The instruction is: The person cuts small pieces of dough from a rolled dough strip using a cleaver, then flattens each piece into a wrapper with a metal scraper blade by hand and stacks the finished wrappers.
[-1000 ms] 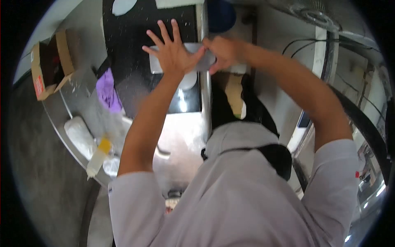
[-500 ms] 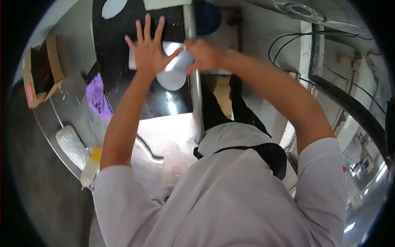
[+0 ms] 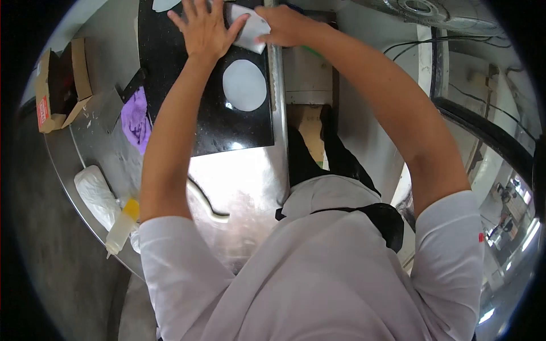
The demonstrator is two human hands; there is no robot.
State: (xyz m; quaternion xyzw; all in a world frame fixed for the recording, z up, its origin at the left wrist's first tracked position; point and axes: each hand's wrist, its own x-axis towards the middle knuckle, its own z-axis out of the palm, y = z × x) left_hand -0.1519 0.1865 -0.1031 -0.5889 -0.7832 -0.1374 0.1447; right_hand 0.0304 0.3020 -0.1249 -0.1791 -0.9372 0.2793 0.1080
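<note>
My left hand [image 3: 203, 31] lies with its fingers spread over the far part of a black board [image 3: 170, 68], its thumb at a thin white sheet [image 3: 249, 29]. My right hand [image 3: 284, 25] is closed on that sheet's right edge, beside the metal rim of the worktop. The sheet looks flexible and straight-edged; part of it is hidden by the hands. Closer to me, a flat, white, roundish piece [image 3: 244, 85] rests on the board, apart from both hands. Another pale piece [image 3: 164, 5] shows at the far left of the board, cut off by the view.
A purple cloth [image 3: 135, 120] lies left of the board. Farther left stand an open cardboard box [image 3: 74, 85], a white plastic-wrapped bundle [image 3: 96, 193] and a yellow-capped squeeze bottle [image 3: 122, 230]. A pale curved strip [image 3: 206, 204] lies on the metal worktop [image 3: 244, 187]. A fan [image 3: 418, 7] is at upper right.
My right hand has moved away from me and drawn the sheet off the roundish piece, which now shows whole. The left hand stays spread; the view has shifted slightly.
</note>
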